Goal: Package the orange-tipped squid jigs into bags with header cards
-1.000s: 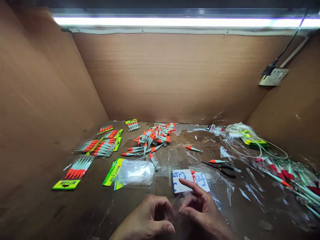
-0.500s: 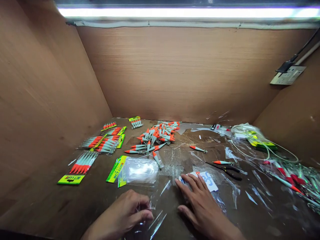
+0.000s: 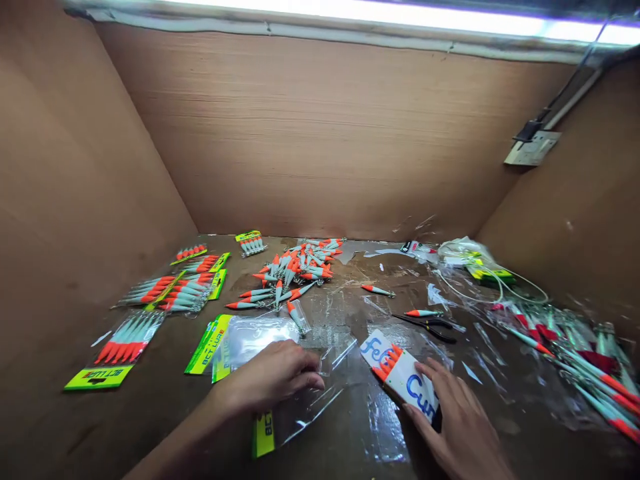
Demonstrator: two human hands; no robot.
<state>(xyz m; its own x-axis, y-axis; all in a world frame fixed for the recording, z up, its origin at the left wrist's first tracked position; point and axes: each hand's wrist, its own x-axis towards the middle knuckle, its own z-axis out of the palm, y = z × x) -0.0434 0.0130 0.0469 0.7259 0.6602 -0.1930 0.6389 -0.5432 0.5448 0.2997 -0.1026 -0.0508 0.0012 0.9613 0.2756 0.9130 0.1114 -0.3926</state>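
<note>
My left hand [image 3: 280, 375] is closed on a clear plastic bag [image 3: 305, 410] whose yellow-green header card [image 3: 265, 433] points toward me. In my right hand [image 3: 453, 420], thumb and fingers grip a white holder with blue handwriting [image 3: 413, 381]. Several orange lure tips [image 3: 387, 363] poke out between its two white panels; the rest of those lures is hidden. Just beyond my left hand lies a stack of clear bags with yellow-green "BCT LURE" headers [image 3: 223, 343]. A pile of orange and pale lures [image 3: 300, 263] sits farther back.
Filled lure packs [image 3: 123, 340] lie along the left side. Black-handled pliers [image 3: 435, 327] and single lures [image 3: 377, 291] rest right of centre. More lures [image 3: 590, 360] with red parts crowd the right edge. Plastic scraps litter the table, and a coiled cord [image 3: 475, 260] lies at the back right.
My right hand has gone from lying spread over the white holder to gripping it, with orange tips now showing. My left hand has moved slightly right and up with the bag. The view has shifted.
</note>
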